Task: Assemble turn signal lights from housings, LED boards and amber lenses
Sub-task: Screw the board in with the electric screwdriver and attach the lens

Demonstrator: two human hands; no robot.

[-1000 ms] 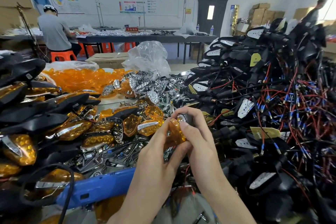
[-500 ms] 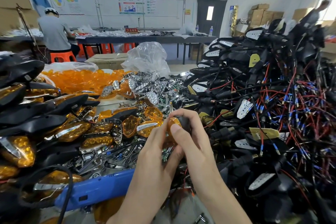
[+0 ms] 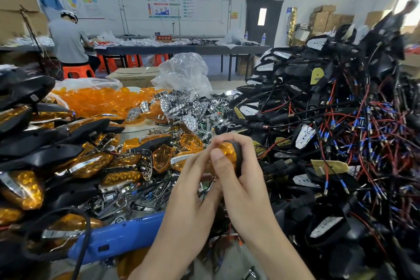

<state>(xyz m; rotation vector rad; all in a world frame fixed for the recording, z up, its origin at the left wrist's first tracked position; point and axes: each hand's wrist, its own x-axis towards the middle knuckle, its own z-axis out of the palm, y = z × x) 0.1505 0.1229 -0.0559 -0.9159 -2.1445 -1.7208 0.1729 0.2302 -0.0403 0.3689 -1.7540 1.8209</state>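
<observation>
Both hands hold one unit above the heaped parts. The left hand (image 3: pixel 193 188) pinches the near edge of the amber lens (image 3: pixel 227 151). The right hand (image 3: pixel 246 188) curls around the black housing (image 3: pixel 238 154), thumb pressed on the lens face. Uneven thumb pressure may seat one edge only, leaving the lens tilted or straining a clip. The LED board is hidden; its seating cannot be confirmed. A slip drops the unit among the wired housings (image 3: pixel 341 132) just beside it.

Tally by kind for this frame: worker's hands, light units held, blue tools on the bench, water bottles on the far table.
Bare hands (left hand, right hand): 2
Amber-lensed black turn signal light, held in both hands: 1
Blue plastic corded tool: 1
Clear plastic water bottles: 2
Total: 6
</observation>
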